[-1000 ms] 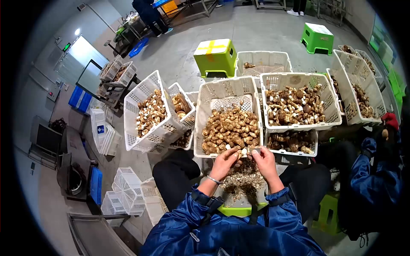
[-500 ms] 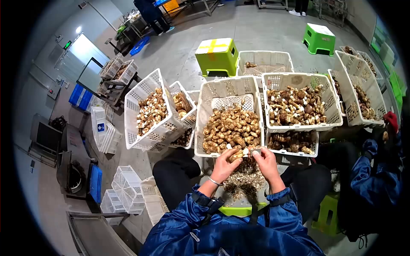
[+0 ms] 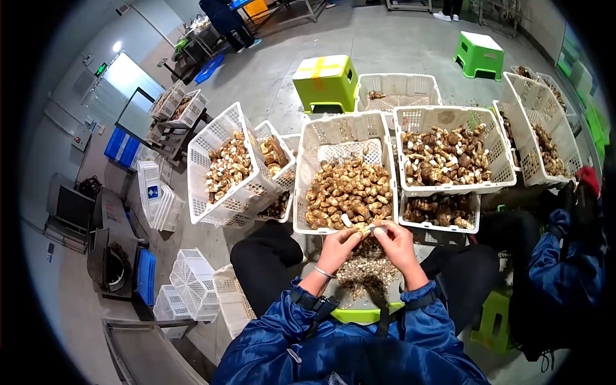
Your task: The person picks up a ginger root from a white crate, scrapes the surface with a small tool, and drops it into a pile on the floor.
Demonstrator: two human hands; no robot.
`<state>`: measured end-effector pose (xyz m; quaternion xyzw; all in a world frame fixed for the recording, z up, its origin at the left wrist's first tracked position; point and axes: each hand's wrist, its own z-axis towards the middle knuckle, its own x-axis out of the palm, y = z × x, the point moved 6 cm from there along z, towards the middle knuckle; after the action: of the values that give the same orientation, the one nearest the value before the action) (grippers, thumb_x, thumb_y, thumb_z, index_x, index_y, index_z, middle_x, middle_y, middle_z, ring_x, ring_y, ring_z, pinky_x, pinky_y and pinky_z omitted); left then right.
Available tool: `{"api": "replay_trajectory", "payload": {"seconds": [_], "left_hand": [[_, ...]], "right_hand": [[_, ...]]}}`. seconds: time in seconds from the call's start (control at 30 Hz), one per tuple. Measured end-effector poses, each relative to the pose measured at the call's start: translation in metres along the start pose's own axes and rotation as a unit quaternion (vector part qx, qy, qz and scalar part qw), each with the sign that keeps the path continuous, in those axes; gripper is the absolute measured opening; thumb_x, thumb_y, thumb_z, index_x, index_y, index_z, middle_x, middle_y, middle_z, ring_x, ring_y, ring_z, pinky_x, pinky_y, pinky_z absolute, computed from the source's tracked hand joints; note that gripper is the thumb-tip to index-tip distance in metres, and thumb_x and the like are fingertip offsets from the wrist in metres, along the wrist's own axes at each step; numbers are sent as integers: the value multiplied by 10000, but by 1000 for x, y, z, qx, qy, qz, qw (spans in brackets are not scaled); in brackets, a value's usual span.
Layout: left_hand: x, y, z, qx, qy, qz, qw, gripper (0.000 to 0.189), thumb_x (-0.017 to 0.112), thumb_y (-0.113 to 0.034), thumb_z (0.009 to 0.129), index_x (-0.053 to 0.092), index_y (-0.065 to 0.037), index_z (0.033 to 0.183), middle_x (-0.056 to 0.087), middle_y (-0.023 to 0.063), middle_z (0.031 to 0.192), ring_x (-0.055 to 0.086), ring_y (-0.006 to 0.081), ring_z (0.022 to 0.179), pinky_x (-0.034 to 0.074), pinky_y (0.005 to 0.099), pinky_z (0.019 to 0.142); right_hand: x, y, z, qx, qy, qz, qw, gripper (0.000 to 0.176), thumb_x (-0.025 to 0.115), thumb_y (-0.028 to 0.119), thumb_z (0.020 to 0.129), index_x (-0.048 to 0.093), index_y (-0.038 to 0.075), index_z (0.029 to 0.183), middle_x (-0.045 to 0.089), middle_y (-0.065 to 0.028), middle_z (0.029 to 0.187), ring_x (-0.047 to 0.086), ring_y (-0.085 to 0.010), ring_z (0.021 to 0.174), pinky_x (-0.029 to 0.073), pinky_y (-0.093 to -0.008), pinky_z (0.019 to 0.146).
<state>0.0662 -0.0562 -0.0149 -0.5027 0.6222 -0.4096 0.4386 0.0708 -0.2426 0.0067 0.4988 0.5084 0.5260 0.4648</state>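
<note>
My left hand [image 3: 340, 250] is closed on a small brown-and-white mushroom [image 3: 363, 230] over the front rim of the middle white crate [image 3: 309, 151]. Against the mushroom's right end, my right hand [image 3: 396, 246] has its thumb and fingers pinched together. Whatever sits in that pinch is too small and too covered to name. A heap of brown mushrooms [image 3: 350, 192] fills much of the middle crate. Below my hands, pale and dark trimmings [image 3: 369, 266] lie piled between my knees.
White crates of mushrooms stand to the left [image 3: 199, 160] and right [image 3: 455, 189]. Behind are a yellow-green stool [image 3: 326, 86] and a green stool [image 3: 480, 56]. A co-worker in a blue sleeve [image 3: 558, 276] sits close on my right. Stacked crates [image 3: 192, 282] stand at the left.
My right hand has moved slightly left and its fingers have closed in at the mushroom. The left hand has turned a little, its fingers now covering more of the mushroom.
</note>
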Motion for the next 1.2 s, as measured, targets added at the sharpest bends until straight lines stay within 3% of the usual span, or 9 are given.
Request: {"api": "replay_trajectory", "payload": {"seconds": [0.13, 0.27, 0.4, 0.57, 0.7, 0.87, 0.93, 1.13, 1.2], "left_hand": [[7, 2, -2, -74, 37, -161, 984, 346, 633, -228, 983, 648, 44, 1197, 724, 67, 960, 635, 79, 786, 510, 217, 679], [7, 3, -1, -73, 39, -183, 980, 300, 585, -220, 1011, 624, 20, 1187, 716, 82, 973, 646, 100, 784, 527, 235, 695], [12, 3, -7, -145, 96, -279, 944, 316, 481, -317, 1056, 603, -41, 1148, 701, 88, 934, 629, 116, 719, 519, 224, 635], [12, 20, 0, -153, 103, -301, 936, 327, 428, -327, 1069, 579, -67, 1196, 691, 87, 898, 579, 99, 622, 483, 227, 549], [15, 28, -4, -208, 180, -407, 871, 343, 396, -334, 1077, 563, -74, 1225, 673, 104, 888, 510, 99, 576, 441, 236, 514], [14, 22, -4, -213, 138, -375, 892, 342, 362, -300, 1085, 551, -50, 1222, 654, 106, 954, 461, 90, 569, 403, 229, 506], [14, 33, -3, -204, 155, -376, 891, 374, 369, -322, 1076, 536, -41, 1259, 627, 80, 965, 457, 66, 586, 395, 190, 492], [18, 40, -6, -264, 203, -506, 796, 389, 370, -322, 1071, 523, -11, 1247, 555, 60, 946, 410, 51, 558, 393, 179, 468], [21, 36, -10, -286, 221, -545, 757, 374, 373, -314, 1070, 526, -5, 1213, 543, 58, 943, 397, 50, 549, 388, 172, 447]], "right_hand": [[-2, -15, 7, 35, 3, 141, 989, 186, 603, 147, 989, 653, -29, 1025, 681, -23, 890, 594, -66, 770, 527, -237, 735], [6, 13, -1, -98, 20, -77, 992, 191, 649, 143, 946, 673, -26, 1033, 685, -75, 963, 623, -119, 851, 516, -283, 766], [2, -15, 5, 65, -8, 109, 992, 210, 646, 147, 939, 694, -3, 1077, 695, -83, 1021, 645, -154, 910, 514, -303, 798], [6, 7, 3, -31, 54, -36, 997, 218, 671, 179, 912, 716, -14, 1003, 628, -145, 1238, 615, -164, 1052, 504, -284, 848], [3, -10, 8, 20, -2, 68, 998, 213, 610, 143, 955, 690, 11, 1103, 691, 8, 879, 637, -79, 822, 491, -246, 673], [8, 12, 2, -73, 61, -93, 991, 180, 640, 157, 930, 720, 34, 1034, 709, -75, 1049, 649, -133, 951, 514, -278, 819], [7, 4, 1, 21, 55, -85, 995, 191, 647, 163, 932, 717, 29, 1048, 708, -73, 1015, 647, -131, 941, 514, -287, 813], [12, 16, 3, -105, 64, -68, 990, 238, 664, 173, 922, 686, -21, 1058, 692, -49, 956, 636, -111, 849, 512, -277, 708], [11, 5, 1, 1, 63, -54, 997, 228, 656, 181, 937, 689, -10, 1058, 658, -15, 864, 608, -82, 786, 484, -264, 662]]}}
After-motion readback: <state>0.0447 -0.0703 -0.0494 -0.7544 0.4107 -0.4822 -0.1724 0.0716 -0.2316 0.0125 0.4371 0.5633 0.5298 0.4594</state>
